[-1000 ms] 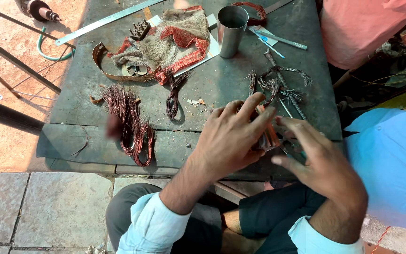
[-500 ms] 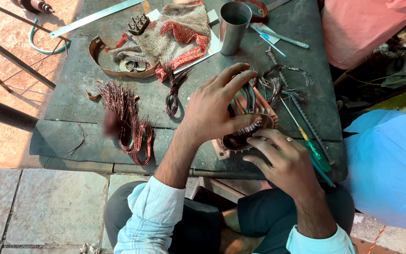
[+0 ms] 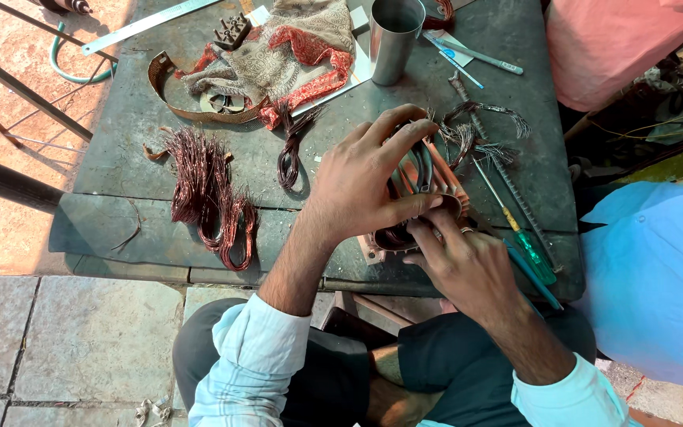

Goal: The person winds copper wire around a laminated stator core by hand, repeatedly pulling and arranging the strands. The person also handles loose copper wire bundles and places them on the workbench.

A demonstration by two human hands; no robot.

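Gripping a copper-wound motor stator (image 3: 416,209) at the desk (image 3: 120,174) edge, left hand (image 3: 361,186) clamped over top, right hand (image 3: 460,265) pinching underneath. Probably still pulling windings; needing steady, firm tugging next.

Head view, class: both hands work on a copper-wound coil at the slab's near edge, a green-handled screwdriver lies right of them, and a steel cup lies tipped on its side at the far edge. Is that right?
Not quite. The head view shows the cup standing upright, open end up. The rest holds: left hand and right hand on the coil, the screwdriver right of them.
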